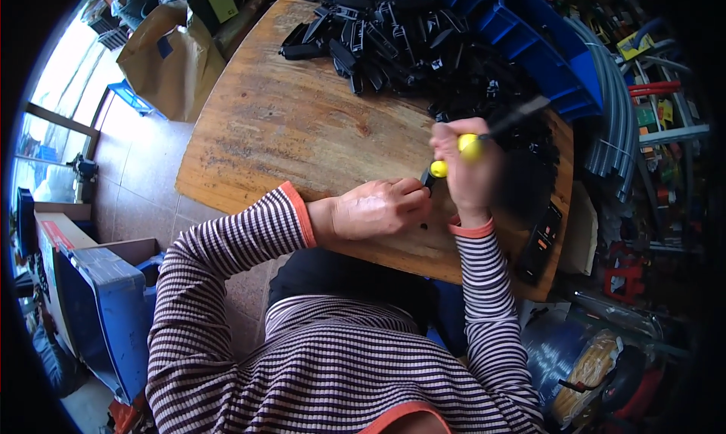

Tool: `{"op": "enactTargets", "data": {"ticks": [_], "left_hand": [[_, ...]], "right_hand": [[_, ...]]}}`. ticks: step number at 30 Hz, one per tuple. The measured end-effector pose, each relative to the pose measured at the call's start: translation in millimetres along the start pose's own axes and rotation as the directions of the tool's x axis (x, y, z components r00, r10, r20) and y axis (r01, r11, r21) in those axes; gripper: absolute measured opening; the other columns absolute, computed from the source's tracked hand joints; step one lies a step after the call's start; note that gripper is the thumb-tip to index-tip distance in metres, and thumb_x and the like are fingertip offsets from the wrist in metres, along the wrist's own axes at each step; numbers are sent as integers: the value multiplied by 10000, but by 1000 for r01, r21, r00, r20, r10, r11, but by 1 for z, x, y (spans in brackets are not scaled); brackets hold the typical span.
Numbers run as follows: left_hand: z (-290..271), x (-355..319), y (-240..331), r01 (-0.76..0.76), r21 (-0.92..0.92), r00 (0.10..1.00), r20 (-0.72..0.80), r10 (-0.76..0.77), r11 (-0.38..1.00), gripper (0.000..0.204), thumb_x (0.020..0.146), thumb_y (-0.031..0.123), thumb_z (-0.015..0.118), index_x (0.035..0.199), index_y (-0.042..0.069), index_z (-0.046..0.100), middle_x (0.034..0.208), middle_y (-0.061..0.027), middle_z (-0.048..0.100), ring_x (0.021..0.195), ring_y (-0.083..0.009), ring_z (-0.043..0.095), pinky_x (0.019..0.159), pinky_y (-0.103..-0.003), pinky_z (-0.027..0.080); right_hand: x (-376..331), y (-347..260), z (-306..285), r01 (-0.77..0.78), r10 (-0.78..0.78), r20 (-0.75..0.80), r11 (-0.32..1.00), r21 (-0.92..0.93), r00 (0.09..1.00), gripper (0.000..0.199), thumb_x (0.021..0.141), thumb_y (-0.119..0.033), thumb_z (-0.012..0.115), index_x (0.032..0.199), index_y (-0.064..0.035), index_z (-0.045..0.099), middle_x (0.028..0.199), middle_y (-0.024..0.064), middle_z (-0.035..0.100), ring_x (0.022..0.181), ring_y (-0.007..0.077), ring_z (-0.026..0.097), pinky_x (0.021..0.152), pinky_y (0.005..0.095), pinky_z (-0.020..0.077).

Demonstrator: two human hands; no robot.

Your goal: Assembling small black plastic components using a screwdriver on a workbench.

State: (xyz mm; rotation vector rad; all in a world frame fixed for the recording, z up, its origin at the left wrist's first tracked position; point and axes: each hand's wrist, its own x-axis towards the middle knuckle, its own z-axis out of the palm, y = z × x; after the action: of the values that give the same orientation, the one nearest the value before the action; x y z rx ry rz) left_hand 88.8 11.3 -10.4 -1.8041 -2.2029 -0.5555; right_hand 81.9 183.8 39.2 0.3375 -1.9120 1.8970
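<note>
My right hand [467,169], slightly blurred, is closed round a yellow-handled tool [470,146]. A dark, smeared length of the tool sticks out toward the upper right; its exact kind cannot be made out. Beside it, my left hand [382,207] rests low over the wooden table [302,124] with its fingers bent together. At those fingertips is a small black piece [428,181], mostly hidden, close to the tool's lower yellow end. A big heap of black plastic parts [393,44] lies beyond both hands.
Blue plastic bins [522,37] stand behind the heap at the far right. A black phone-like device [541,241] lies by the table's right edge. Grey tubing [614,131] hangs beside crowded shelves. A paper bag [172,63] and a blue crate [113,313] are on the left.
</note>
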Motion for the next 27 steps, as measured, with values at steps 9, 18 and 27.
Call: {"op": "enactTargets", "data": {"ticks": [9,18,27], "left_hand": [[4,27,-42,-55,38,995,-78,58,998,189,797,136,602,979,90,587,964,-67,561,942,-268,569,772,-403,495],[-21,59,-107,559,-219,717,-358,-599,800,175,773,106,645,920,49,567,953,-125,572,840,-312,620,672,-407,516],[-18,37,-108,631,-63,731,-285,-620,773,154,769,125,695,877,45,620,864,-106,604,762,-276,643,642,-371,516]], "right_hand": [[-29,-20,-70,92,94,221,705,-703,971,126,790,-3,694,906,7,647,804,116,643,692,247,629,616,314,486],[-40,-9,-83,29,316,244,556,-831,917,228,738,-13,729,942,28,636,874,160,629,793,331,635,698,355,498],[-32,-3,-79,58,366,290,530,-846,884,267,721,23,699,976,-3,625,859,147,633,781,331,636,658,367,503]]}}
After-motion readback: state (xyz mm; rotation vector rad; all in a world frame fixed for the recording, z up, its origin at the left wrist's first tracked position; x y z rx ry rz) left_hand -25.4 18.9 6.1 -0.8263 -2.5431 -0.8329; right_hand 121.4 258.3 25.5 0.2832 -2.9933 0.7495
